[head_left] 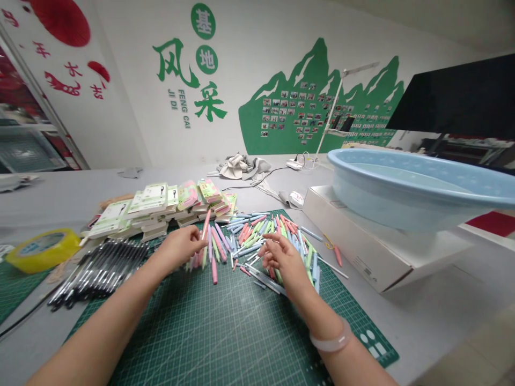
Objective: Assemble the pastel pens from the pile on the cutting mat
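My left hand (pixel 181 247) is closed on a bunch of pastel pen barrels (pixel 205 252), with one pink barrel sticking up from it. To its right, my right hand (pixel 281 256) rests with curled fingers on a loose heap of pink, blue and green pen barrels (pixel 277 230); whether it grips one I cannot tell. Both hands are over a green cutting mat (pixel 225 332). A pale bracelet sits on my right wrist.
Black pen refills (pixel 100 271) lie in a pile at the left. Stacked packaging cards (pixel 161 206) sit behind them, and a yellow tape roll (pixel 42 249) is at far left. A light blue basin (pixel 418 185) rests on a white box (pixel 374 241) at the right. Cables and cloth lie further back.
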`<state>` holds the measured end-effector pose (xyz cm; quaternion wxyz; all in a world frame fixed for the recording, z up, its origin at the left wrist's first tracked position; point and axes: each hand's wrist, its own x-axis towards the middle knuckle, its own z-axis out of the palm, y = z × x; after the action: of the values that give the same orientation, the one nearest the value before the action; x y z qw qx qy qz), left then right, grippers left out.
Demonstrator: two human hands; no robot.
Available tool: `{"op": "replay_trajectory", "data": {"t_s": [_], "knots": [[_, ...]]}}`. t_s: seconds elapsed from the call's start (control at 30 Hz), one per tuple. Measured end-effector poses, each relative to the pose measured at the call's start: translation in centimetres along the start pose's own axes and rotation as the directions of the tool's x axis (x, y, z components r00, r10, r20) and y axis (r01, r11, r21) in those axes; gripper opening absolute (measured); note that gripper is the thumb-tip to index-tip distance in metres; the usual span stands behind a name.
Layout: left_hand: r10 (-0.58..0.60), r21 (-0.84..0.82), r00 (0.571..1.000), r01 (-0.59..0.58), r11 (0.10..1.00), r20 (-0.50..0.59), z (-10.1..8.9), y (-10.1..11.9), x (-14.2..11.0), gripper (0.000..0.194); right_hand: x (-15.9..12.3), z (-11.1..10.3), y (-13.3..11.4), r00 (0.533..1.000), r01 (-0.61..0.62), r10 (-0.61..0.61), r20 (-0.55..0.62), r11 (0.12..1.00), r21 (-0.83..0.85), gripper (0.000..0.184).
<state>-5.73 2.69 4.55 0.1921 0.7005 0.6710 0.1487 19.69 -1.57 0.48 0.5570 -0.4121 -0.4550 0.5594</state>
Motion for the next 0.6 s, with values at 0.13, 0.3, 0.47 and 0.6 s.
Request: {"op": "replay_trajectory", "data": {"t_s": [0.13, 0.3, 0.47, 0.6], "knots": [[-0.024, 0.238, 0.996, 0.043, 0.970, -0.083, 1.1, -2.1, 1.4, 0.024, 0.3, -0.3, 0.5, 0.999, 0.030, -0.033, -0.028, 0.993, -0.115, 0.027], [-0.053, 0.273, 0.996, 0.069, 0.960, -0.066, 2.3, -2.2, 1.6, 0.027, 0.3, -0.2, 0.6, 0.998, 0.045, -0.052, -0.039, 0.986, -0.161, 0.025], [-0.013, 0.310, 0.992, 0.053, 0.949, -0.129, 1.7, -1.3, 0.8, 0.033, 0.8, -1.8, -0.2, 0.981, 0.075, -0.107, -0.160, 0.977, -0.198, 0.023], [0.078, 0.289, 0.997, -0.070, 0.955, -0.015, 1.6, -0.5, 0.1, 0.022, 1.5, -3.4, -0.8, 0.937, 0.109, -0.179, -0.299, 0.966, -0.236, 0.019]]}}
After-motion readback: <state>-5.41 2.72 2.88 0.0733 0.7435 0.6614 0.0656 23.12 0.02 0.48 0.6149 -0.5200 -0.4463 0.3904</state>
